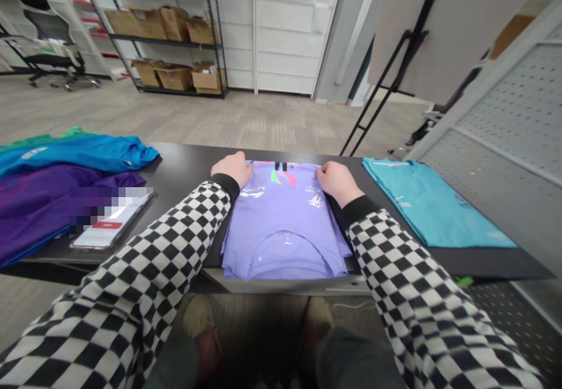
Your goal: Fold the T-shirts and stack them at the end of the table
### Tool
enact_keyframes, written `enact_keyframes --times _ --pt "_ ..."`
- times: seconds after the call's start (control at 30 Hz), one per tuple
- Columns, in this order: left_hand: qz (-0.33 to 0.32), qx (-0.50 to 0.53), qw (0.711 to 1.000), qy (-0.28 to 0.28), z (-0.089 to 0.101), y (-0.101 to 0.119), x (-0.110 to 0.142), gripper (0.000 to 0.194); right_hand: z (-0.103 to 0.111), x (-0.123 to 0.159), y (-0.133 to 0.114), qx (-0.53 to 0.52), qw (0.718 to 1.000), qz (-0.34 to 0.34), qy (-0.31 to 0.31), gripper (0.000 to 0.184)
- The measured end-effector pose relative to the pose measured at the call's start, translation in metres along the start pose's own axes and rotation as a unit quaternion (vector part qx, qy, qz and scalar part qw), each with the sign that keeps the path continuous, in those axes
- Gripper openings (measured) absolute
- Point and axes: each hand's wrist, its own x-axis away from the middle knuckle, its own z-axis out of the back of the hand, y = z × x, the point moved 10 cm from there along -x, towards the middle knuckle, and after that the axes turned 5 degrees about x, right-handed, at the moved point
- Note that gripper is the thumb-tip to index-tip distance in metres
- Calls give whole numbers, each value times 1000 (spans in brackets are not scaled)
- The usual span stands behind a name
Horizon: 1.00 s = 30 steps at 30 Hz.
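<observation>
A lavender T-shirt lies folded on the black table, its round neckline toward me and its printed logos facing up. At its far left corner my left hand is closed on the fabric. My right hand pinches the far right corner, thumb on top. Between the two hands the shirt's far edge runs straight, with a pink, green and black print beside it. The fingertips of both hands are partly hidden behind the cloth.
A folded turquoise T-shirt lies on the right of the black table. On the left are a blue shirt, a purple shirt and a phone. Shelves with cardboard boxes stand beyond; a perforated panel is at right.
</observation>
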Motion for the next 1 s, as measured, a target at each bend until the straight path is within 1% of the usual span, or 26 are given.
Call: enact_keyframes --times 0.07,0.1,0.13,0.17,0.2,0.23,0.27,0.3,0.37,0.43,0.47,0.53,0.63,0.7,0.77,0.8,0.83,0.9,0.93,0.97,1.0 --pt "-22 -6 999 46 12 14 9 49 10 9 -8 1 999 -2 36 40" --pt "-52 -3 997 65 15 25 14 52 16 15 -17 0 998 13 60 45" --pt "-96 1 993 70 14 38 20 55 20 21 -29 -2 996 47 79 51" --pt "-145 3 988 57 8 51 25 60 20 27 -44 -5 992 95 84 55" --pt "-190 3 981 26 -3 63 30 66 14 33 -60 -6 986 150 70 60" --pt "-223 -3 975 -15 -17 72 35 73 5 38 -74 -6 979 200 39 65" --pt "-240 -12 969 -58 -31 76 38 80 -7 42 -84 -4 972 235 -4 69" --pt "-244 -23 965 -95 -43 76 40 87 -20 44 -88 0 967 251 -47 74" --pt "-233 -40 961 -142 -58 70 40 100 -39 42 -85 11 964 242 -110 81" --pt "-223 -41 960 -162 -61 61 35 105 -46 36 -76 18 967 217 -135 88" --pt "-214 -39 962 -167 -61 55 31 105 -47 33 -70 20 968 205 -141 91" --pt "-181 -40 969 -164 -57 40 21 98 -48 27 -58 24 972 179 -148 91" --pt "-130 -58 980 -137 -52 20 8 89 -47 18 -37 35 981 124 -147 87" --pt "-105 -71 984 -122 -50 12 4 89 -48 14 -23 45 985 82 -145 85" --pt "-87 -84 987 -104 -46 8 5 92 -47 11 -11 53 988 49 -139 84" --pt "-92 -87 988 -90 -42 11 7 93 -44 9 -7 55 989 38 -131 83" --pt "-115 -86 987 -75 -37 17 10 92 -40 8 -4 55 991 32 -118 82" --pt "-209 -71 973 -63 -32 42 23 89 -23 9 -3 51 996 34 -70 80" --pt "-263 -58 960 -75 -33 55 33 87 -11 14 -5 45 997 42 -40 78" --pt "-306 -47 946 -99 -37 66 42 87 2 22 -10 37 998 54 -11 77" --pt "-330 -40 934 -130 -42 73 50 88 14 35 -17 27 997 72 14 76"
